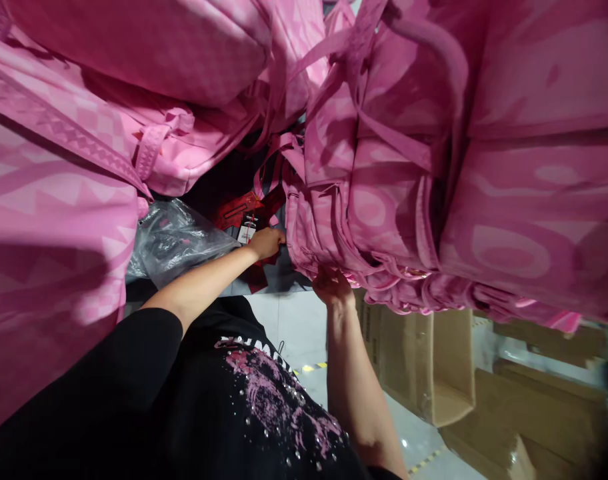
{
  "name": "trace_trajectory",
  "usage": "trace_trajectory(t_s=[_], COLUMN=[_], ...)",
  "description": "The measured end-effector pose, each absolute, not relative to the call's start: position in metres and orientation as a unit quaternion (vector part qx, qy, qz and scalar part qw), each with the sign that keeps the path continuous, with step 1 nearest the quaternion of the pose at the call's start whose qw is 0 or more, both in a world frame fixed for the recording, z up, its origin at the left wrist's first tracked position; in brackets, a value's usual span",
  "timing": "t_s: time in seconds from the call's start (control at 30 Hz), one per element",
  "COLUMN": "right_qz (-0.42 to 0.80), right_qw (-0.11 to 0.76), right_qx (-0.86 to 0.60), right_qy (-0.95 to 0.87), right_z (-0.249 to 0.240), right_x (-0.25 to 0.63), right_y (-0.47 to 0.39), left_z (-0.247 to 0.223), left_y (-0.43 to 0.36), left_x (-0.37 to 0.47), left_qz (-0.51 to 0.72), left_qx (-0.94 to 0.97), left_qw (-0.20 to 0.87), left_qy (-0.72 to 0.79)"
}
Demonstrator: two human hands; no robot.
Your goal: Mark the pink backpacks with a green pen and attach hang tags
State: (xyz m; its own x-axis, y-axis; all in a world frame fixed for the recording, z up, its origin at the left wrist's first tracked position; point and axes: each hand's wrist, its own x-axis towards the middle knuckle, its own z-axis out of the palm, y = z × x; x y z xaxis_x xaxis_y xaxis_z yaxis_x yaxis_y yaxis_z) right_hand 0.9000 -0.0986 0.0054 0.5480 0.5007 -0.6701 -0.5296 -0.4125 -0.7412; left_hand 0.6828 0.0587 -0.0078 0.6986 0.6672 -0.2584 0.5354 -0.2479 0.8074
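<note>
A row of pink patterned backpacks (pixel 384 200) stands packed together on the right. My right hand (pixel 333 285) reaches up to the bottom edge of the nearest ones, its fingers curled against the fabric and partly hidden. At the left end of that row is my left hand (pixel 268 243), closed, with its fingertips by the bag's side; what it pinches is hidden. Just behind it lie red tags (pixel 239 208) and a black-and-white label (pixel 247 228), hanging near a thin pink strap. Clear plastic wrap (pixel 177 237) is bunched beside my left forearm.
More pink bags (pixel 59 220) are piled high on the left, one overhanging at the top. A grey surface (pixel 294 273) shows under the tags. Below on the right stand open cardboard boxes (pixel 451 367) on a pale floor (pixel 304 327) with yellow-and-black tape.
</note>
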Motion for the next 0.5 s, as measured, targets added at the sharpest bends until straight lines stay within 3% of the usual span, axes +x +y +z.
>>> trace_trajectory(t_s=[0.27,0.5], right_qz=[0.378,0.186], right_qw=[0.417,0.247], right_qx=[-0.823,-0.913], right_qy=[-0.071,-0.267], right_z=[0.005,-0.016], right_x=[0.888,0.861], right_y=[-0.118,-0.151], left_z=[0.043,0.067], left_y=[0.071,0.094], left_x=[0.718,0.734], left_qz=[0.091,0.082], left_qx=[0.837,0.842], left_qw=[0.440,0.425], left_qy=[0.312,0.322])
